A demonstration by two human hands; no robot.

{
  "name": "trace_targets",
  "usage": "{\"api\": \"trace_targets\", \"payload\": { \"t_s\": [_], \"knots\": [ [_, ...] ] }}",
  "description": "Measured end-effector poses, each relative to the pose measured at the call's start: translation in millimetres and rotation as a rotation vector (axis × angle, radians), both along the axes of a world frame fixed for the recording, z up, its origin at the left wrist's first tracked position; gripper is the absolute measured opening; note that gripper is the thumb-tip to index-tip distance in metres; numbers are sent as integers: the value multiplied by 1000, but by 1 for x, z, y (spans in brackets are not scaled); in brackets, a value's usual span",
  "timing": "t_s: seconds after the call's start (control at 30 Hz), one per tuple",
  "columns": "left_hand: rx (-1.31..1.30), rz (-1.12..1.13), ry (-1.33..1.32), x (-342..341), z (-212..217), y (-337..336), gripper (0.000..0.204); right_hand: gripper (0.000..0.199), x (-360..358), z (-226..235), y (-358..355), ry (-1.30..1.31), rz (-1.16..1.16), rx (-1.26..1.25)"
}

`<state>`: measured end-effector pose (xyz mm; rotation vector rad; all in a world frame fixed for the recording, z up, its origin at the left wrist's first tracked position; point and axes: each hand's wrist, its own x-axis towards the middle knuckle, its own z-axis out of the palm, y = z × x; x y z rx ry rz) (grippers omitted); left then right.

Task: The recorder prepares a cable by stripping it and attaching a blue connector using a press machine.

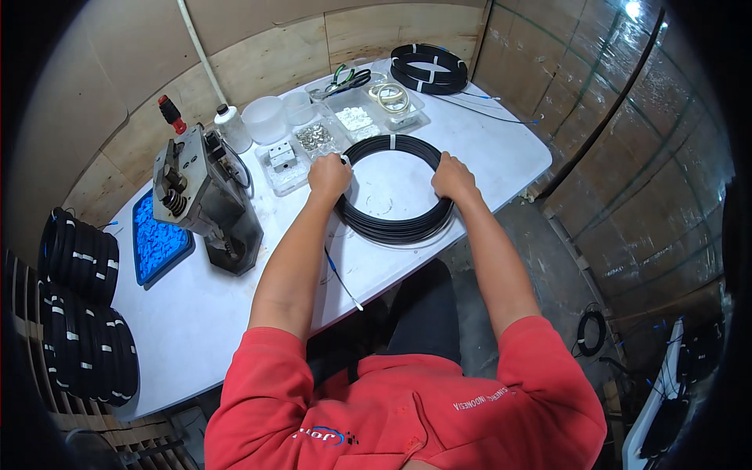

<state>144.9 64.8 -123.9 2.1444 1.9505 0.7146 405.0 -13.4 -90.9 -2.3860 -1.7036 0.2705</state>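
Note:
A black cable coil (pixel 395 229) lies at the near side of the white table, a white tape band (pixel 393 142) round its far edge. My left hand (pixel 330 177) is closed on the coil's left side. On the opposite side, my right hand (pixel 454 177) grips it with the fingers curled over the ring. A loose cable end (pixel 337 276) with a blue sleeve and a pale tip hangs toward the table's front edge, below my left wrist. Parts of the coil are hidden under both hands.
To the left stand a metal press (pixel 211 200) and a blue tray (pixel 139 258) of blue pieces. Clear boxes of small metal parts (pixel 315 137) and white parts (pixel 356 119) sit beyond the coil. Another black coil (pixel 429 82) lies far right; stacked coils (pixel 82 337) stand left of the table.

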Motion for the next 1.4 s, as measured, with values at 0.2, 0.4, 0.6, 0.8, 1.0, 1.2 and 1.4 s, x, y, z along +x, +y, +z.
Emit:
{"api": "trace_targets", "payload": {
  "t_s": [0.2, 0.4, 0.6, 0.8, 1.0, 1.2, 1.4],
  "knots": [
    [6, -41, 23, -1, 0, 12, 30, 67, -14, -1, -24, -98, -17, -4],
    [14, -71, 8, -1, 3, 8, 29, 70, -20, -3, -31, -105, 5, -5],
    [21, -67, 0, -3, 7, 2, 30, 69, -21, -9, -20, -101, -4, 25],
    [31, -52, -17, -4, 2, 5, 31, 57, -18, -8, -5, -51, 5, 79],
    [-19, -32, -28, 2, 8, 3, 31, 44, -6, -16, 35, -31, 160, 129],
    [-4, -21, -40, -10, 0, 5, 30, 45, -44, -10, 75, -178, 476, 118],
    [2, -58, -39, -2, 3, 0, 30, 48, -74, -28, 108, -273, 1026, 454]
  ]
}}
